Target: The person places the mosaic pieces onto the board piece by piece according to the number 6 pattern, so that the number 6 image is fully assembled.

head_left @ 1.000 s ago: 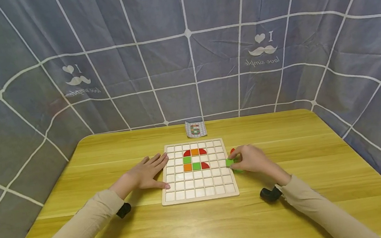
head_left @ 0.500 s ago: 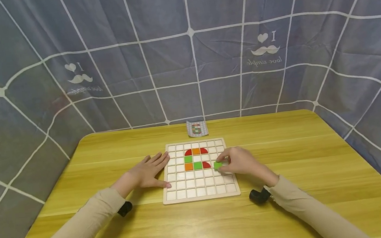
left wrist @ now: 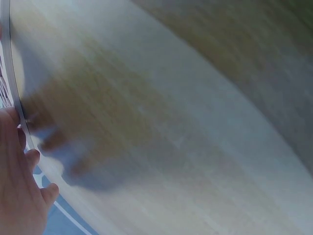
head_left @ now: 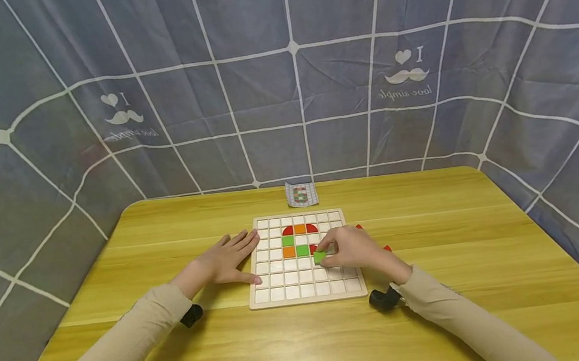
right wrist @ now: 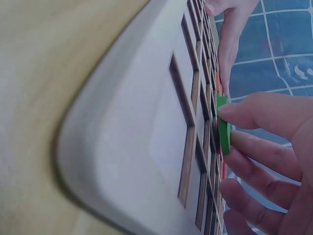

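A square wooden grid board lies on the table, with red, orange and green tiles set in some of its cells. My right hand pinches a green tile between thumb and fingers, just below the red quarter-round tile. In the right wrist view the green tile is tilted close over the grid. My left hand is spread flat, fingertips and thumb on the board's left edge. The left wrist view catches this hand at its left side.
Behind the board lies a small printed pattern card. Red pieces peek out beyond the right hand on the wooden table. A grey curtain with white lines encloses the table's back and sides.
My right hand has carried the green tile leftward from beside the board's right edge to over its middle cells. The left hand stays at the board's edge.
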The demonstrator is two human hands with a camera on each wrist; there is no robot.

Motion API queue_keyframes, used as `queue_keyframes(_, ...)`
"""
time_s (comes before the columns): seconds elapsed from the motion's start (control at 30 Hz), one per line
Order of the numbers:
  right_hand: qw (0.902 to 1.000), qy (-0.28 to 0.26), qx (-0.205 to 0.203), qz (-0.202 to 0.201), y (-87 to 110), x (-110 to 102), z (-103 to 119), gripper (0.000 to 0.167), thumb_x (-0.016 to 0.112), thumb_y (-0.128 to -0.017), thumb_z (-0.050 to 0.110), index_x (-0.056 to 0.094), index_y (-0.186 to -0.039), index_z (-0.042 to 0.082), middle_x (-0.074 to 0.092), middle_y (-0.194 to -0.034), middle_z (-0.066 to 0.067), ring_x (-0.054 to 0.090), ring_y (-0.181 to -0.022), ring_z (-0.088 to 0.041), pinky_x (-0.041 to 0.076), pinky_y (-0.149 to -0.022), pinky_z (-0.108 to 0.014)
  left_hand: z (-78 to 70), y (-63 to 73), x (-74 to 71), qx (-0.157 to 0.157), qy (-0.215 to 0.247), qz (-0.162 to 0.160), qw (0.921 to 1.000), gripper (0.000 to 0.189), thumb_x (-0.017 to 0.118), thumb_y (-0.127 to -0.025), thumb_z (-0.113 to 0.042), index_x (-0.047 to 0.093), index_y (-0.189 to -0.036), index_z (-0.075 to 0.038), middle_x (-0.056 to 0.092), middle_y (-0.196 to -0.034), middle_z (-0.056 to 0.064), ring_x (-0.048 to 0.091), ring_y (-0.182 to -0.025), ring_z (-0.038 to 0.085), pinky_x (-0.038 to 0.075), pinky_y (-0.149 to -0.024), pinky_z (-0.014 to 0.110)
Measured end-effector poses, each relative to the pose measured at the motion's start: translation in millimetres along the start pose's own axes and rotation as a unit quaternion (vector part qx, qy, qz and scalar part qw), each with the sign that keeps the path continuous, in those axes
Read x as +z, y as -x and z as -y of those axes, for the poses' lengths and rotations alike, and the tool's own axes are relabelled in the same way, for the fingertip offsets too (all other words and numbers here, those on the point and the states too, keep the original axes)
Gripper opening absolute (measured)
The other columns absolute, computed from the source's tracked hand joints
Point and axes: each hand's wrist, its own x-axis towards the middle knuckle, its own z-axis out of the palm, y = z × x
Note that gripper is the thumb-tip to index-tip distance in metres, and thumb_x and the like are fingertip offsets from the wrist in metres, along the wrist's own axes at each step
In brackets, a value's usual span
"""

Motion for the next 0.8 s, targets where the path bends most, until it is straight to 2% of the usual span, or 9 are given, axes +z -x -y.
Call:
queue_keyframes(0.3,0.9999,0.002,-0.006,0.012,-0.9,3.0,0.6,0.018,0.080,-0.076,0.027,0.078,-0.093,0.020,0.072,-0.099,0.004,0.050,-0.058,-0.003,0.038,-0.053,-0.018,-0.5,-0.2,-0.9,0.000,-0.003,0.002,1.0000,0.103,0.049,-0.084,-0.072,0.009,-0.156,-0.010,0.003,-0.163,0.010,0.006,-0.150,0.033,0.009,-0.120,0.057)
queue_keyframes(0.8,0.9998,0.005,-0.013,0.015,-2.0,6.2,-0.2,0.020,0.080,-0.076,0.025,0.078,-0.094,0.020,0.071,-0.098,0.006,0.050,-0.060,-0.003,0.039,-0.056,-0.019,-1.0,0.0,-1.0,-0.005,0.001,0.006,1.0000,0.102,0.050,-0.085,-0.071,0.009,-0.156,-0.011,0.003,-0.163,0.009,0.006,-0.150,0.032,0.008,-0.120,0.057)
